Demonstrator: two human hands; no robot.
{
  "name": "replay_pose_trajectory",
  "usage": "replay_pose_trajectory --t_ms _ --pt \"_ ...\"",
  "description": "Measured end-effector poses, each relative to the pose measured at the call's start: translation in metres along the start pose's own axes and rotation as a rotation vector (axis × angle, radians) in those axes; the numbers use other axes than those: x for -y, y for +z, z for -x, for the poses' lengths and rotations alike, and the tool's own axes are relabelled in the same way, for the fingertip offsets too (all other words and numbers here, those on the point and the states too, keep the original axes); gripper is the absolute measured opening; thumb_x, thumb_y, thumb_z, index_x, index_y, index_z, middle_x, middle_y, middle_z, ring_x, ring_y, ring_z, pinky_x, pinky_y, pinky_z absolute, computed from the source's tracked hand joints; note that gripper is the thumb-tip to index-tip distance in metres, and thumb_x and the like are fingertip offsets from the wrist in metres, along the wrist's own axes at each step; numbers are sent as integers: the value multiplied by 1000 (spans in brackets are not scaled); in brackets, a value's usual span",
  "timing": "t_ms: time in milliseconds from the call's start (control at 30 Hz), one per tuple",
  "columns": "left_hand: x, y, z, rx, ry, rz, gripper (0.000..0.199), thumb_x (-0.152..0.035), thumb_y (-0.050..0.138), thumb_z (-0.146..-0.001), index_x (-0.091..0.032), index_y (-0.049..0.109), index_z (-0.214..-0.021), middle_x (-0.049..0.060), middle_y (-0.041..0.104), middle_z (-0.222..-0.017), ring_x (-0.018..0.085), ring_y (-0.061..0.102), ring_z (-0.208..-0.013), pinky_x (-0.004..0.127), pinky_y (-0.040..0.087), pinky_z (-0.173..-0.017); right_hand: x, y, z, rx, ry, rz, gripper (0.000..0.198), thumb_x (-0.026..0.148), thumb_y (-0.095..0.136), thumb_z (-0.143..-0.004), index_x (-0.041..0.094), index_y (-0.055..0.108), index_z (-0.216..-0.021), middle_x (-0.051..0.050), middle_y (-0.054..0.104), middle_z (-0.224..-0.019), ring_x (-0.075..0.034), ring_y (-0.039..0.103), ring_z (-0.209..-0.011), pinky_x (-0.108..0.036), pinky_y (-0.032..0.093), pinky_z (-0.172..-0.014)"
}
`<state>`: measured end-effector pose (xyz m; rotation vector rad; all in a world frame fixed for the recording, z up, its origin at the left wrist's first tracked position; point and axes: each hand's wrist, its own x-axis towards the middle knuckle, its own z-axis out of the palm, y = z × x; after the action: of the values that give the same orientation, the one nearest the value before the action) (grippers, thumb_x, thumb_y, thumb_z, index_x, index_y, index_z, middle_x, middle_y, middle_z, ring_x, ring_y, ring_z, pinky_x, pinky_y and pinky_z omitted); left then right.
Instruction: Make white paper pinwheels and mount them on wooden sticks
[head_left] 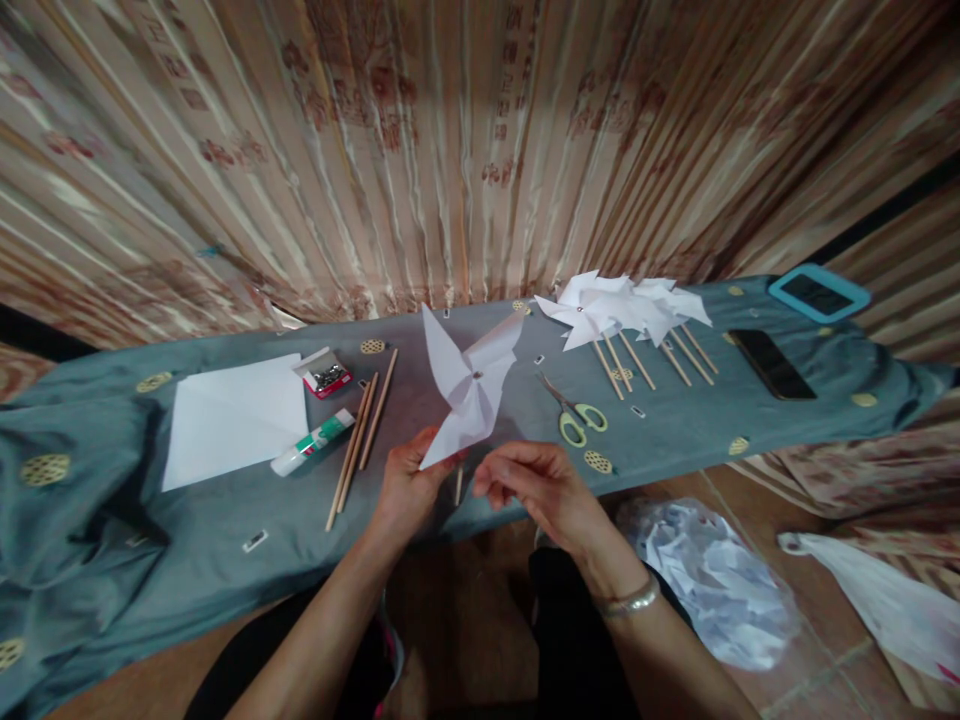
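A white paper pinwheel [474, 385] with a small pin at its centre stands up in front of me. My left hand [414, 482] is closed around it from below, and part of its wooden stick [459, 484] shows under the blades. Just right of the stick, my right hand [532, 487] has its fingers curled in, apart from the paper, with nothing visible in them. Green-handled scissors [576, 412] lie beyond the right hand. Left of the pinwheel are several loose wooden sticks [358, 440].
On the cloth-covered table [247, 590] lie white paper sheets [232, 415], an opened box of pins [324, 376] and a glue stick [313, 442]. Several finished pinwheels [630, 305], a phone [771, 365] and a blue-framed device [819, 294] are on the right. A bag of paper scraps [716, 580] sits on the floor.
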<state>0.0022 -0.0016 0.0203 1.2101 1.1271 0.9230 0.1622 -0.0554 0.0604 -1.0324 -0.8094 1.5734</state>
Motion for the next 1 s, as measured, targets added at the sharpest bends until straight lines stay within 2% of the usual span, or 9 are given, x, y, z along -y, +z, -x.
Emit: replay_pose_trajectory --t_ms 133,200,267,367,600,833,1000 --pt "2 1 1 -23 -69 59 23 -35 79 -62 -21 77 -80 6 78 -86 25 71 -83 34 53 -81 12 -35 -6 -354 -232 67 28 49 84 -66 22 76 -69 -1 74 -67 -9 55 -53 -24 45 -53" --pt "-2 3 3 -10 -110 57 20 -35 79 -61 -21 77 -76 6 79 -84 26 71 -82 35 54 -81 12 -47 -13 -489 -314 111 30 45 87 -62 24 77 -81 -2 77 -81 -13 65 -71 -26 52 -68" --pt "-7 5 4 8 -125 69 17 -35 79 -60 -22 77 -72 6 79 -81 26 72 -81 35 54 -80 8 -52 -19 -531 -340 142 37 41 88 -61 26 76 -92 -4 78 -96 -16 68 -90 -31 54 -83" --pt "-12 7 6 37 -121 116 16 -33 80 -59 -24 78 -72 3 79 -81 24 72 -81 34 55 -80 2 -52 -27 -495 -323 171 42 41 88 -60 25 74 -98 -5 78 -101 -19 69 -97 -35 54 -89" --pt "-3 5 3 75 -74 132 16 -32 79 -63 -23 80 -76 3 79 -79 22 71 -80 34 54 -82 1 -37 -27 -412 -229 104 38 43 89 -56 24 75 -86 2 75 -72 -14 67 -68 -29 55 -69" --pt "-2 2 1 56 -11 151 20 -30 78 -65 -24 81 -85 5 78 -95 23 70 -92 36 53 -91 -1 -13 -17 -339 -95 51 41 38 90 -55 23 74 -89 5 69 -61 -12 59 -57 -27 49 -61" --pt "-5 2 -1 40 58 110 16 -29 76 -65 -23 81 -80 4 77 -91 22 69 -88 32 53 -84 -4 1 -15 -284 -28 1 41 36 89 -55 22 71 -88 5 69 -62 -10 55 -55 -25 47 -58"
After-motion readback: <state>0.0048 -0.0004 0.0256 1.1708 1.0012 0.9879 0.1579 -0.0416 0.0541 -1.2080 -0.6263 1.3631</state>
